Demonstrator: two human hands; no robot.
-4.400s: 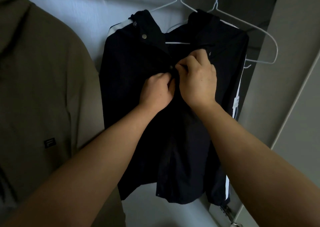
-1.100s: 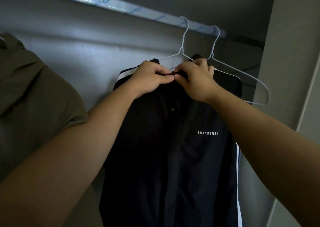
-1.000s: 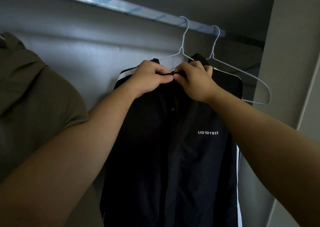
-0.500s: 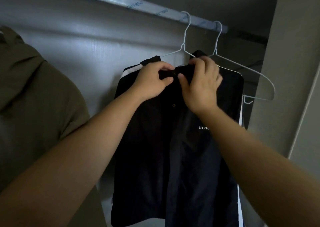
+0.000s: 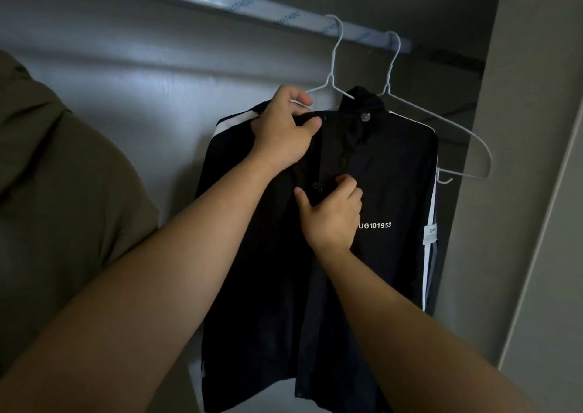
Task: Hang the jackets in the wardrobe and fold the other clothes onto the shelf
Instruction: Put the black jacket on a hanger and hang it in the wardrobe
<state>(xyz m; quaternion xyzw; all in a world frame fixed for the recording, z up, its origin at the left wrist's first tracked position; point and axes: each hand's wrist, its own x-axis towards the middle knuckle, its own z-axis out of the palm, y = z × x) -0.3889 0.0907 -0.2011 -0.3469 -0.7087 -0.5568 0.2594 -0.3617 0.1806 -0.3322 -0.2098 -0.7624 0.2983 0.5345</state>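
Fingers of the left hand curled over the collar edge of the dark navy jacket, thumb pressing the fabric from below. Fingers of the right hand bent, pinching the front placket at mid-chest, thumb spread out to the left.

Far left: olive-brown jacket, top and left side cut off by the frame.

Overhead: wardrobe rail in printed film, lettering blurred.

Centre: dark navy jacket on a white wire hanger hooked over the rail, hanger arms mostly hidden under the fabric. Long axis vertical: collar up, hem down, front toward the camera. Left side and lower front partly hidden behind both forearms. Snap button at the collar. White chest lettering reading UG101953, its start right against the right hand. White stripe down the sleeve on the view's right, with a small label, print too small to read.

Just right: second wire hanger on the same rail, left arm hidden behind the jacket's shoulder.

Far right: wardrobe side panel, cut off by the frame.
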